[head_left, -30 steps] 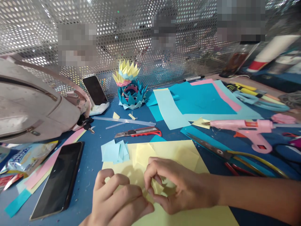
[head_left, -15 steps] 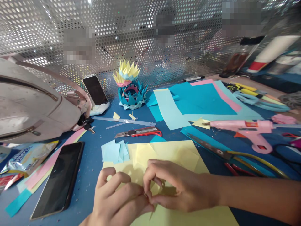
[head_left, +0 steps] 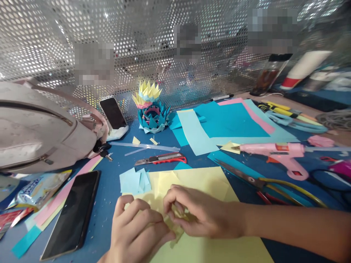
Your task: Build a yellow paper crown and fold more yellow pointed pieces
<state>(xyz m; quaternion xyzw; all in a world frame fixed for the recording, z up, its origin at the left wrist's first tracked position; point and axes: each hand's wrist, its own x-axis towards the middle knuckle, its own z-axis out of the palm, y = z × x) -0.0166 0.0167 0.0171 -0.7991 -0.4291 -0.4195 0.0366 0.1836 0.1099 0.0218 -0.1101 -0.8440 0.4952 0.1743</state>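
A blue table [head_left: 105, 208] bears a black phone [head_left: 74, 212], red cutter [head_left: 164, 158] and yellow sheet [head_left: 219, 252].

Two hands [head_left: 141, 226] [head_left: 201, 210]; one large yellow sheet [head_left: 230, 252]; one glue gun [head_left: 276, 149]

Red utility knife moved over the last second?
No. The red utility knife keeps the same place and angle just on the near side of the translucent sticks; only the whole view has shifted slightly.
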